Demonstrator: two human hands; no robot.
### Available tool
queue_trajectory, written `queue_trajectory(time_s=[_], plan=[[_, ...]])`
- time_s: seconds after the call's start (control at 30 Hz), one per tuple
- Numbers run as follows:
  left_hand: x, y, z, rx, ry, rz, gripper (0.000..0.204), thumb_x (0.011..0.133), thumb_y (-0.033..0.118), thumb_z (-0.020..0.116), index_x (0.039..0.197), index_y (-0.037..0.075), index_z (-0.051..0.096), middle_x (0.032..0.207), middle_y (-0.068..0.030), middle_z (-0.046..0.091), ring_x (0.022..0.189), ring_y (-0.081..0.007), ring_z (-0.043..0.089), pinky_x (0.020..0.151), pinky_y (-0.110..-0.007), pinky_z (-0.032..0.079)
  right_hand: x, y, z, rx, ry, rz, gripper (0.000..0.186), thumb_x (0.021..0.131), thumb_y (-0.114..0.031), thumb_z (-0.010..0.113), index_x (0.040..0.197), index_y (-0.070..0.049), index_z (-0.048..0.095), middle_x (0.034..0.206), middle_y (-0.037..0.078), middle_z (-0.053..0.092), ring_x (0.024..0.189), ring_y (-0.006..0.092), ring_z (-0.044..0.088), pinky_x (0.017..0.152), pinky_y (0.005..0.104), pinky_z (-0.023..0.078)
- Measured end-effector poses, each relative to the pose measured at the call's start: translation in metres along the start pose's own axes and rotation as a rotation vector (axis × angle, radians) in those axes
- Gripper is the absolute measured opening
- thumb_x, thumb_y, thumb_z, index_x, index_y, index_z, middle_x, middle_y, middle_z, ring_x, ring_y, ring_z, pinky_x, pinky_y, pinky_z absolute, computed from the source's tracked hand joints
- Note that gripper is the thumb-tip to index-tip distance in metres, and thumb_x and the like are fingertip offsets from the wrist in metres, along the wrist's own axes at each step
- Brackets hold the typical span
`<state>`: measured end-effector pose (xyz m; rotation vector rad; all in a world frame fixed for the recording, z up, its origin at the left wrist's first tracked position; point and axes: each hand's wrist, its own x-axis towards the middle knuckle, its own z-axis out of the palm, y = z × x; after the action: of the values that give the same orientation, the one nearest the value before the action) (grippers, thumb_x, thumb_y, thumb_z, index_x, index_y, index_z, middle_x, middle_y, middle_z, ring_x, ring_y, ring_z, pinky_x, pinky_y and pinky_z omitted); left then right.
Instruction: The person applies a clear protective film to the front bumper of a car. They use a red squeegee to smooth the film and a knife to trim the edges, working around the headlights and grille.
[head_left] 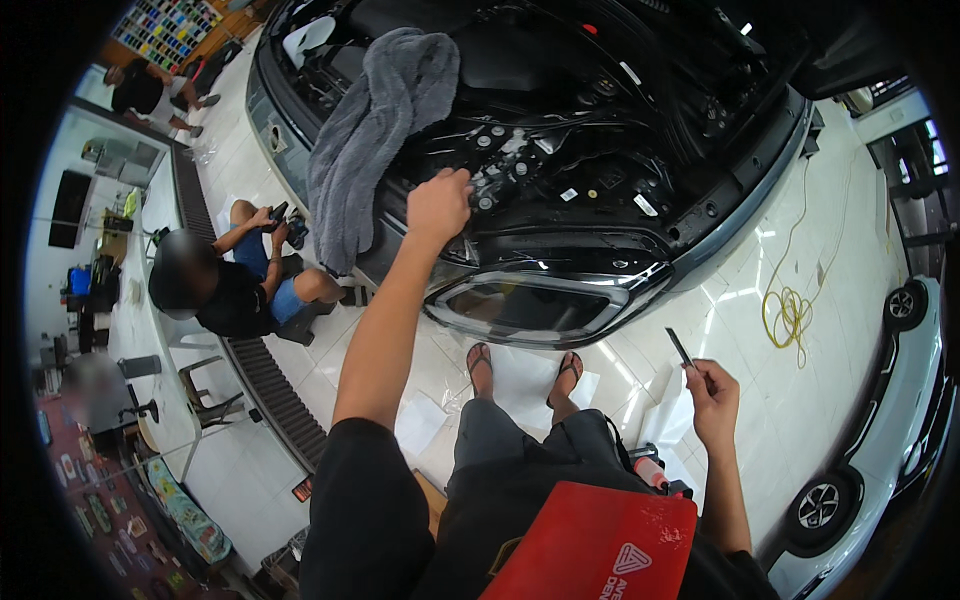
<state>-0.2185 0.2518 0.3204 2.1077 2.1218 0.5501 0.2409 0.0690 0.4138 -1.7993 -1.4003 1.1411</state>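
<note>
From my remote seat, looking through the head camera, I start at the far left with a long white tabletop (150,342) and, above it, a person (145,92) in a black top near the wall. Next to the right, a seated worker (240,295) in a black shirt and blue shorts holds a black tool (291,232) in front of the car's side. A thick grey towel (380,120) lies draped over the front corner of the black car (560,130), whose engine bay is open. Just right of the towel, my left hand (440,205) is at the front edge of the bay, above the headlight (530,305); its fingers are bent, and I cannot tell whether that grip holds anything. Below, sandalled feet (480,370) stand on the pale tiled floor (745,290), and a red bag (600,540) sits against the body, a pinkish bottle (651,472) beside it. Further right, well apart from the car, a thin dark strip (680,347) is pinched in the narrow grip of my right hand (715,395), pointing up and leftward. Beyond it are a coiled yellow cord (788,318) on the floor and a white car (865,450)
</note>
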Motion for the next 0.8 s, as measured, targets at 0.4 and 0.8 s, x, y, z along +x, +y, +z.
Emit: queue_trajectory(time_s=[0.4, 0.8], plan=[[0.073, 0.059, -0.100, -0.365, 0.313, -0.035, 0.017, 0.102, 0.023, 0.056, 0.101, 0.010, 0.066, 0.086, -0.0192, 0.069, 0.079, -0.0402, 0.070, 0.067, -0.052, 0.053, -0.081, 0.013, 0.009, 0.034, 0.138, 0.128, 0.020, 0.100, -0.014, 0.065, 0.101, 0.006, 0.070, 0.077, -0.002, 0.061, 0.069, 0.0051, 0.051, 0.061, 0.0232, 0.038], [-0.214, 0.199, -0.044, -1.845, -1.165, 0.198, 0.102, 0.093, 0.068, 0.060, 0.164, 0.007, 0.021, 0.150, -0.0189, 0.053, 0.136, -0.0336, 0.055, 0.112, -0.049, 0.043, -0.112, -0.098, 0.076, -0.150, 0.102, -0.231, 0.055, 0.097, 0.001, 0.055, 0.151, -0.001, 0.043, 0.110, 0.012, 0.063, 0.092, 0.0207, 0.066, 0.081, 0.0307, 0.053]])
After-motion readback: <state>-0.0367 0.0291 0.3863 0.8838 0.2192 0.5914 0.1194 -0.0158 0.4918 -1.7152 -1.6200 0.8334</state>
